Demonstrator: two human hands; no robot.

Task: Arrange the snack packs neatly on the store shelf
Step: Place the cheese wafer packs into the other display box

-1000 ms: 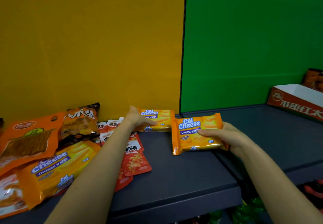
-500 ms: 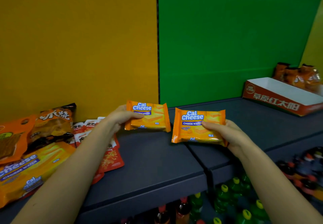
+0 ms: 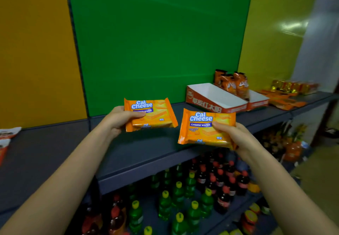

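Note:
My left hand (image 3: 119,120) grips an orange Cal Cheese wafer pack (image 3: 156,113) by its left side, holding it above the dark shelf (image 3: 55,143) in front of the green back panel. My right hand (image 3: 236,137) grips a second Cal Cheese wafer pack (image 3: 200,126) at its right edge, over the shelf's front edge. The two packs are apart, the right one lower and nearer to me.
A red and white open carton (image 3: 216,97) stands on the shelf to the right, with orange snack bags (image 3: 233,83) behind it and more packs (image 3: 286,95) further right. Red and white packs (image 3: 7,135) lie at the far left. Bottles (image 3: 192,198) fill the shelf below.
Both hands have lifted the two wafer packs off the shelf and carried them right, from the yellow panel to the green one. The view has swung right with them.

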